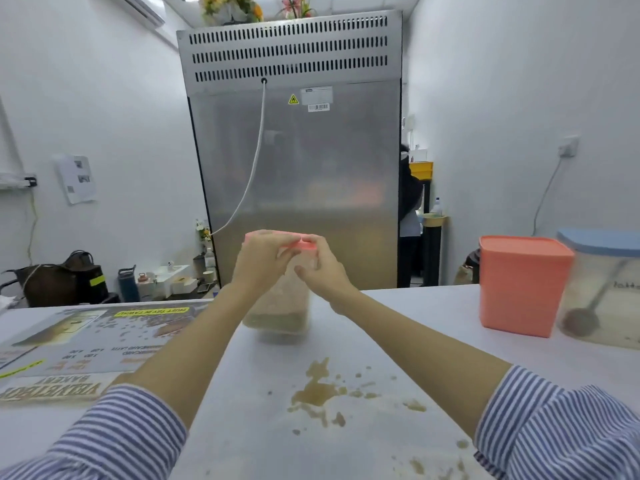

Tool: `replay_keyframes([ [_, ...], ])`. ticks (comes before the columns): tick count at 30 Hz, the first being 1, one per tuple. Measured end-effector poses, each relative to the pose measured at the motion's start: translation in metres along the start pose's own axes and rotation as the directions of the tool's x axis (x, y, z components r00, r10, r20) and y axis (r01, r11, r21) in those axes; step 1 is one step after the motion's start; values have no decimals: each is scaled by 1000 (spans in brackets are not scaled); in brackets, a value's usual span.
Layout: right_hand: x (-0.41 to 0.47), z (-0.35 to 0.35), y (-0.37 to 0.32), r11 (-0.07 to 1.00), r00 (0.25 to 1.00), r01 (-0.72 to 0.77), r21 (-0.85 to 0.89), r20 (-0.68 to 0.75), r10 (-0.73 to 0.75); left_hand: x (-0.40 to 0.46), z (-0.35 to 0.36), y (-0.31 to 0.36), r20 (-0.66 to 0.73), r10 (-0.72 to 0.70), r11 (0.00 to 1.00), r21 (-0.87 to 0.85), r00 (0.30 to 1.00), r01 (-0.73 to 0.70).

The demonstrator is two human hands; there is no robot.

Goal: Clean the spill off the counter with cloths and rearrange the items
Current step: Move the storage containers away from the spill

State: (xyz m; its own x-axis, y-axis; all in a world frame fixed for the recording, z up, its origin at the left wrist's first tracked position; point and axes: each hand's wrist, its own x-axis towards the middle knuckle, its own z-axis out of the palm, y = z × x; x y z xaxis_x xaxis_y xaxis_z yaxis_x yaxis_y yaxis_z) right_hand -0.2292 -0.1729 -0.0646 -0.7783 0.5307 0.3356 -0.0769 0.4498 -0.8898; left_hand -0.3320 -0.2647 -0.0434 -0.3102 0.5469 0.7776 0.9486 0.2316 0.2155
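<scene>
A clear plastic container (277, 306) with a pink lid (277, 237) stands on the white counter (398, 306), holding pale grains and a darker layer at the bottom. My left hand (259, 261) grips the lid's edge from the left. My right hand (320, 268) pinches the lid's right end, fingers curled over it. A brown spill (317, 389) spreads over the counter in front of the container, with splashes trailing to the lower right (415, 465). No cloth is in view.
An orange lidded tub (519, 285) and a clear container with a blue lid (602, 289) and a scoop inside stand at the right. A printed poster (79, 344) lies flat at the left. A steel refrigerator (294, 168) rises behind the counter.
</scene>
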Motion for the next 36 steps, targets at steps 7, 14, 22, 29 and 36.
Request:
replay_keyframes([
  [7, -14, -96, 22, 999, 947, -45, -31, -321, 32, 50, 86, 82, 17, 169, 972, -166, 985, -164],
  [14, -45, -166, 51, 980, 904, -123, -159, -425, 44, 44, 148, 151, 4, 138, 943, -306, 990, -130],
  [22, -67, -189, 59, 959, 913, -214, -183, -386, 130, 32, 167, 182, 120, 32, 923, -384, 992, 17],
  [29, -106, -213, 41, 941, 812, -266, -207, -575, 103, 35, 140, 216, 463, 81, 997, -40, 883, -70],
  [36, -178, -254, 21, 960, 591, -263, -99, -803, 79, 20, 114, 318, 387, 137, 934, -357, 912, 11],
])
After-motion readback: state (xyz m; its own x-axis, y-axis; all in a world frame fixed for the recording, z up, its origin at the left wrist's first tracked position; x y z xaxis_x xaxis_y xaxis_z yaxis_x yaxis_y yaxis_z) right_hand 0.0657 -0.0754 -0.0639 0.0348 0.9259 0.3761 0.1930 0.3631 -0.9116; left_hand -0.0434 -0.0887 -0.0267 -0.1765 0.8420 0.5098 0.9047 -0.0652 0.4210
